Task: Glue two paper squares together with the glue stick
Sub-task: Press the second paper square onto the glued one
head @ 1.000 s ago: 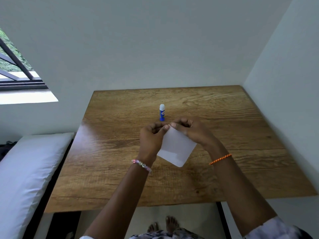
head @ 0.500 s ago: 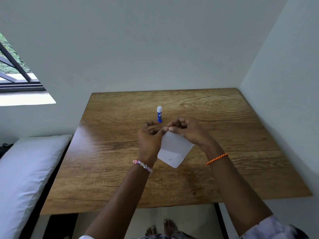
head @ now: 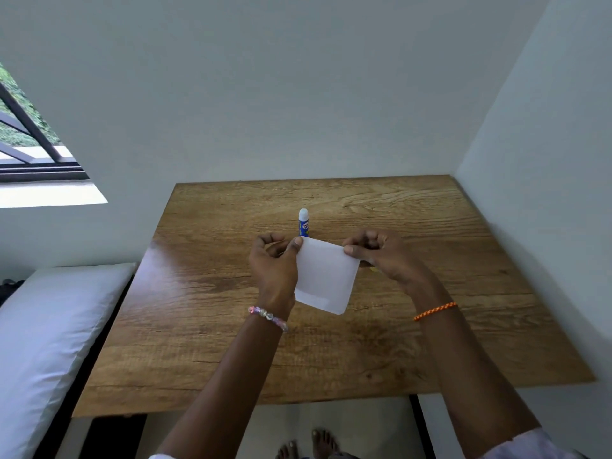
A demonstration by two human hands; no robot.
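A white paper square hangs above the middle of the wooden table, held by its two upper corners. My left hand pinches the upper left corner between thumb and fingers. At the upper right corner my right hand does the same. A fainter inner outline shows through the sheet, so a second square seems to lie against it. The blue glue stick with a white cap stands upright on the table just behind the paper, untouched.
The table fits into a corner, with white walls behind and on the right. A white cushion lies beside the table's left edge. A window is at the far left. Bare feet show below the table's near edge.
My hands have drawn apart along the paper's top edge. They pinched one corner together before; now each holds its own corner and the sheet hangs flatter and squarer.
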